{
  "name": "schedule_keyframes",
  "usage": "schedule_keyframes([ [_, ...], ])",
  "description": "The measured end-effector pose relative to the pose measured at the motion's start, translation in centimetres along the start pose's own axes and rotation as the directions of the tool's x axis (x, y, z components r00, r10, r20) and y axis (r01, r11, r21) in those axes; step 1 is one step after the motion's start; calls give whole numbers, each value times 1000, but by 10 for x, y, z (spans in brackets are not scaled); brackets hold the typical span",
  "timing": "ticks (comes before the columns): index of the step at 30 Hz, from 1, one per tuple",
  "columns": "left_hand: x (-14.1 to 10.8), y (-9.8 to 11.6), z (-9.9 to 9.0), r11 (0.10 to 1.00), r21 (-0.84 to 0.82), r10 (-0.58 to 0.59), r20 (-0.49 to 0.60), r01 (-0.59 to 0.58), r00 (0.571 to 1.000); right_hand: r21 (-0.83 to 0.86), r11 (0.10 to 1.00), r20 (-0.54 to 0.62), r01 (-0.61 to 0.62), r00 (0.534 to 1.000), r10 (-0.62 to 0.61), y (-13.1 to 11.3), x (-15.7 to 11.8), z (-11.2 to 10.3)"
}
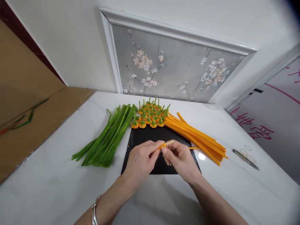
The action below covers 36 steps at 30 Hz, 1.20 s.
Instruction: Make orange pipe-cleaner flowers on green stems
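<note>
My left hand (pixel 142 161) pinches a small coiled end of an orange pipe cleaner (pixel 161 146) between thumb and fingertips. Close beside it, my right hand (pixel 181 157) is closed on the same pipe cleaner, whose straight tail sticks out past the hand to the right. A pale flat stick (pixel 170 142) lies across the right fingers, its tip at the orange coil. Both hands are above a black mat (pixel 161 167). Behind them stand several small orange pumpkins (pixel 153 123) with green stems, made of pipe cleaners.
Green pipe cleaners (pixel 110 137) lie in a bundle at the left, orange pipe cleaners (pixel 199 137) at the right. Farther right are scissors (pixel 246 159) and pale rubber bands (pixel 245 152). A white wall with a framed floral panel (pixel 173 72) rises behind the white table (pixel 56 187).
</note>
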<state>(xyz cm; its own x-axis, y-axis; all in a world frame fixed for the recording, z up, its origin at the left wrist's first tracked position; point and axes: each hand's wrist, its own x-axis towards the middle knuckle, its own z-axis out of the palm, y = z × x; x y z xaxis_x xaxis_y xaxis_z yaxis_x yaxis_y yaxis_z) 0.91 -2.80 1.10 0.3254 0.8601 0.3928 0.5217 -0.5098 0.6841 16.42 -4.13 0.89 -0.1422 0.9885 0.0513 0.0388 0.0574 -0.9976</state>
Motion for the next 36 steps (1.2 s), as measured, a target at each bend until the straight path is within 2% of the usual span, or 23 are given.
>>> schedule_keyframes([
  [14, 0, -2, 1, 999, -42, -1, 16, 1, 1000, 25, 1000, 4, 7, 1000, -7, 1, -1, 0],
  [21, 1, 0, 1, 998, -59, 24, 3, -24, 1000, 19, 999, -50, 32, 998, -31, 2, -3, 5],
  [28, -1, -4, 2, 1000, -19, 19, -7, -19, 1000, 49, 999, 43, 19, 999, -21, -2, -1, 1],
  [36, -2, -4, 2, 998, 15, 55, -13, -54, 998, 83, 996, 35, 11, 999, -14, 2, -1, 1],
])
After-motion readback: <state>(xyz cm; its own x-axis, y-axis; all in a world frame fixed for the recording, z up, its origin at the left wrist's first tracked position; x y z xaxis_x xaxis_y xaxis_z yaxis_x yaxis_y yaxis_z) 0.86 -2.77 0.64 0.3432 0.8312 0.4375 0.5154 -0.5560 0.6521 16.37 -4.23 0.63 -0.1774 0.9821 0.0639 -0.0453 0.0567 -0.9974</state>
